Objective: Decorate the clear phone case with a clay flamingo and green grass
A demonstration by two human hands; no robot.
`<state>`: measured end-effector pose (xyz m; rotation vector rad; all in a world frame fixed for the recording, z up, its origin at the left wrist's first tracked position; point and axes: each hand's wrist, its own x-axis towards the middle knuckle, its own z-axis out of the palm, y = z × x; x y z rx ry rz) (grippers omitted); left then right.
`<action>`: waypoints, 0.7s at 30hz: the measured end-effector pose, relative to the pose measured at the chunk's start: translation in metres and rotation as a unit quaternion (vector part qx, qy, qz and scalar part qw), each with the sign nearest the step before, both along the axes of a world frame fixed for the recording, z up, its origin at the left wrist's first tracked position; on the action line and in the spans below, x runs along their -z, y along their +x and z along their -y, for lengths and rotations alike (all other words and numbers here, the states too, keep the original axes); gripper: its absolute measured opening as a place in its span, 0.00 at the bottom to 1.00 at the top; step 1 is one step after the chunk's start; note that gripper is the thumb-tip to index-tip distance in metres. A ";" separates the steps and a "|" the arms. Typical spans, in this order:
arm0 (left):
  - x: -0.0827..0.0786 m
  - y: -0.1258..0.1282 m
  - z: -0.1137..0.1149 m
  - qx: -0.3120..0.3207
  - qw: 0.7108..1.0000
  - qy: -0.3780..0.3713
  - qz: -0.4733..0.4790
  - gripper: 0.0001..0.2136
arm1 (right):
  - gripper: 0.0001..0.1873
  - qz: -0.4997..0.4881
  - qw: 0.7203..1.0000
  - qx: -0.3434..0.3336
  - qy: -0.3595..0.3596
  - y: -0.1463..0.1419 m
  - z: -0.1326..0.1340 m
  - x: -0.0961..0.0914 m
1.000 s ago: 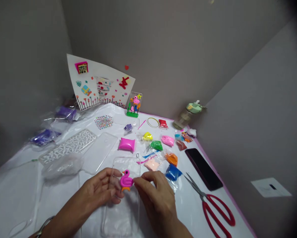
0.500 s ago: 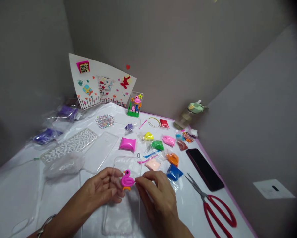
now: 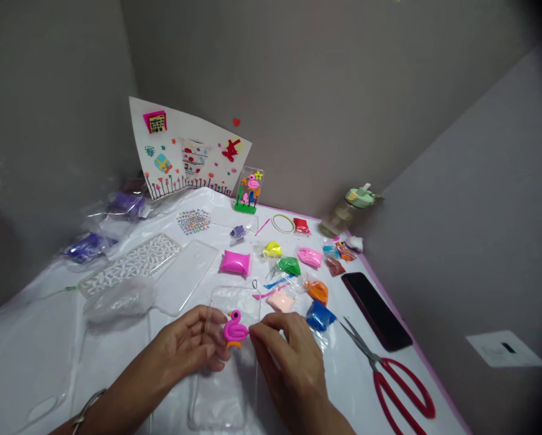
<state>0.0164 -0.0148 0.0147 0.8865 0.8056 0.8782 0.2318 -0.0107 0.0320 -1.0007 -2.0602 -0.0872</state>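
A pink clay flamingo [image 3: 235, 331] with an orange beak and orange feet sits on a clear phone case [image 3: 225, 386]. My left hand [image 3: 193, 341] grips the case by its left edge, some fingers passing behind the transparent panel beside the flamingo. At the figure's right side, my right hand [image 3: 289, 356] pinches its small pointed pink tail between thumb and forefinger. The inner fingers of the right hand are hidden from this angle.
Red-handled scissors [image 3: 379, 365] and a black phone [image 3: 377, 311] lie at right. Bagged clay, including a blue pack [image 3: 320, 315] and a pink pack [image 3: 235, 263], lies beyond my hands. More clear cases [image 3: 187, 275] lie left; a bottle [image 3: 347, 208] stands at the back.
The whole view has shifted slightly, so everything appears a little farther right. Both hands keep nearly the same pose around the flamingo and case.
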 end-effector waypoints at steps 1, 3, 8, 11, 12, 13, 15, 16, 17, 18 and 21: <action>0.000 0.000 0.000 0.000 1.000 -0.001 0.001 0.13 | 0.10 -0.003 1.000 0.001 0.001 0.000 0.000 0.000; 0.000 0.000 0.000 0.001 1.000 -0.007 0.001 0.12 | 0.09 -0.008 1.000 0.000 0.000 0.001 0.000 0.000; -0.003 0.000 -0.001 0.009 1.000 0.003 0.001 0.12 | 0.09 0.009 1.000 -0.011 0.003 0.001 0.000 -0.001; -0.002 0.000 -0.001 0.012 1.000 0.005 -0.008 0.12 | 0.10 0.020 1.000 -0.008 0.006 0.001 0.000 -0.001; -0.002 -0.001 -0.001 0.013 1.000 0.007 -0.010 0.12 | 0.10 0.023 1.000 -0.006 0.006 0.001 0.000 -0.001; -0.001 -0.001 -0.001 0.015 1.000 0.008 -0.010 0.13 | 0.10 0.026 1.000 -0.003 0.006 0.001 0.000 0.000; -0.001 0.000 0.000 0.018 1.000 0.009 -0.010 0.15 | 0.09 0.034 0.999 -0.001 0.010 0.001 -0.001 0.000; -0.001 0.000 0.000 0.018 1.000 0.007 -0.012 0.16 | 0.09 0.038 0.999 0.000 0.012 0.001 -0.001 0.000; -0.001 0.000 0.000 0.019 1.000 0.005 -0.015 0.17 | 0.09 0.041 0.999 0.001 0.014 0.001 -0.001 0.000; -0.001 0.000 -0.001 0.021 1.000 0.001 -0.017 0.18 | 0.08 0.043 0.999 0.002 0.013 0.001 -0.002 0.000; 0.000 0.000 -0.002 0.025 1.000 -0.001 -0.013 0.20 | 0.08 0.049 0.999 0.001 0.012 0.001 -0.002 0.000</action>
